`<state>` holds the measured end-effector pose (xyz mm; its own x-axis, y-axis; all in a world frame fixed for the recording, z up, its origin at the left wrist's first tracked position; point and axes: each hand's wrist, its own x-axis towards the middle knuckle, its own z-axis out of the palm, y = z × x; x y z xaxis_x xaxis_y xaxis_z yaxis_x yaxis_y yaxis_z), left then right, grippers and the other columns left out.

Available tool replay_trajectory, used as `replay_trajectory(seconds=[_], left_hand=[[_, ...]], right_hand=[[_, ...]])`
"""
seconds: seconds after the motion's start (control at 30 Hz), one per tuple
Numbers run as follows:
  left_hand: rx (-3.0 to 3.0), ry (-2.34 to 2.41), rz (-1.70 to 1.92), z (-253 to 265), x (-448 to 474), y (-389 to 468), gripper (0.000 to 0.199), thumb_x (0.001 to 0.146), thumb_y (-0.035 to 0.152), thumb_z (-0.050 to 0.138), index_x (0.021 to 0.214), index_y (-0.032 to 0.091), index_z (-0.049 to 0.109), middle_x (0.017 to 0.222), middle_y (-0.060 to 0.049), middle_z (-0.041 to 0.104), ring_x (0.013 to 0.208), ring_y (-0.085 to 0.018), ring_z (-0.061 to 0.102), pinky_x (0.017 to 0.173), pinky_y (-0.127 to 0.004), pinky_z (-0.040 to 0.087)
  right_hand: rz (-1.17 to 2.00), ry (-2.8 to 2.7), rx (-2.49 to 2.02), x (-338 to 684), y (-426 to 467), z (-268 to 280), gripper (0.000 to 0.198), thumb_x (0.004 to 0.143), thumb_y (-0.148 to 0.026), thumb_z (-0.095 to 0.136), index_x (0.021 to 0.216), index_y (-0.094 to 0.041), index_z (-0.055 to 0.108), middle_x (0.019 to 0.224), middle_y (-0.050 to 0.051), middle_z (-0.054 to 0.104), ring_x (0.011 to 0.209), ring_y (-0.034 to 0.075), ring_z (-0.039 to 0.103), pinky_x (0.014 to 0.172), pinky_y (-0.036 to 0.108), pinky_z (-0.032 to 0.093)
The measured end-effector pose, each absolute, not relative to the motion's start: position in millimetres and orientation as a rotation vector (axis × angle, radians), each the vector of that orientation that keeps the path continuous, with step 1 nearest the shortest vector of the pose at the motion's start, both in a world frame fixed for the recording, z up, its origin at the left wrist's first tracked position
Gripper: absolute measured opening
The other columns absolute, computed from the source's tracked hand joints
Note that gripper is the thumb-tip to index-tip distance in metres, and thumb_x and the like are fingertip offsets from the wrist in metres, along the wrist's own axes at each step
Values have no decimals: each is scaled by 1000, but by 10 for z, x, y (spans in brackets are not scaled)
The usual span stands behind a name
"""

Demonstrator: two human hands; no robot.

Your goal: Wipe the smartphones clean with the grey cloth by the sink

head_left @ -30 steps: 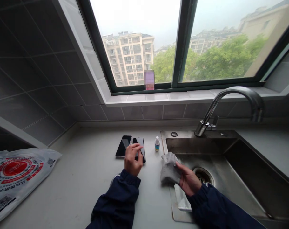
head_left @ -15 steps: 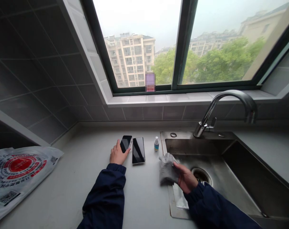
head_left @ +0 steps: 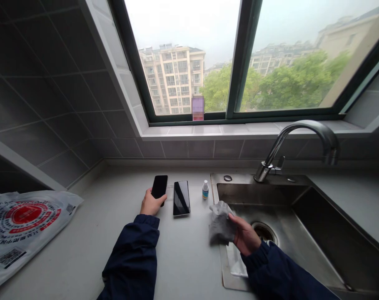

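My left hand (head_left: 150, 204) is closed around a black smartphone (head_left: 160, 186), thumb on its right edge and fingers behind it. Just right of that phone, a faint clear flat piece (head_left: 170, 193) lies on the counter, perhaps a phone case. A second, larger dark phone or small tablet (head_left: 181, 198) lies face up beside it, screen reflecting light. Over the sink's left rim, my right hand (head_left: 246, 234) grips a crumpled grey cloth (head_left: 221, 223). A small white-capped spray bottle (head_left: 205, 190) with a blue label stands upright above the cloth.
The steel sink (head_left: 223, 280) takes up the right side, with a curved chrome faucet (head_left: 302, 127) behind it. Some white sheet (head_left: 236, 260) lies on its left rim. A white printed plastic bag (head_left: 30, 221) rests at the left. A window (head_left: 183, 123) spans the back.
My left hand has taken hold of the smartphone and shifted it slightly left and up, exposing the clear piece. My right hand stays nearly still with the cloth.
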<state>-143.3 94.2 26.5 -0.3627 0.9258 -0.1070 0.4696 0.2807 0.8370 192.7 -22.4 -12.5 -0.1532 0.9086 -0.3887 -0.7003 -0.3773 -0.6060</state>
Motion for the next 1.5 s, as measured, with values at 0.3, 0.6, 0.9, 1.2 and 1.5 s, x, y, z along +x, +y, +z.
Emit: replay_trajectory(seconds=[0.3,0.6,0.9,1.2,1.5], left_hand=[[859,1158,1191,414,-1088,741,54,73,45,69,117,21,51,98,-6,64,73,-13,63,57,-26,55],[667,558,870,367,-581,311,49,76,39,57,117,11,58,102,-13,64,74,-15,59,66,-34,54],[505,270,545,246,-28,-20,71,86,67,23,127,15,50,117,-17,60,78,-26,65,68,-45,51],[446,225,488,7,44,58,85,81,77,22,143,18,31,96,-15,67,73,-29,68,68,-47,49],[350,288,712,17,39,60,88,86,71,19,131,2,49,108,-20,67,110,-29,59,105,-43,30]], right_hand=[[1752,-354,-880,1936,-233,-49,18,80,-25,72,96,-16,70,87,8,74,76,24,71,83,44,53],[1593,-448,-914,2057,-184,53,23,80,-31,70,100,-19,70,101,9,73,92,27,70,88,46,53],[1218,-964,-1045,2022,-258,88,31,85,-40,66,108,-19,72,108,8,72,117,34,57,109,50,34],[968,-1636,-1036,1886,-320,57,40,87,-30,62,127,-28,62,142,1,48,144,29,19,118,50,2],[424,-2423,-808,1738,-518,361,52,99,-44,33,137,-12,48,141,16,48,141,30,28,114,54,21]])
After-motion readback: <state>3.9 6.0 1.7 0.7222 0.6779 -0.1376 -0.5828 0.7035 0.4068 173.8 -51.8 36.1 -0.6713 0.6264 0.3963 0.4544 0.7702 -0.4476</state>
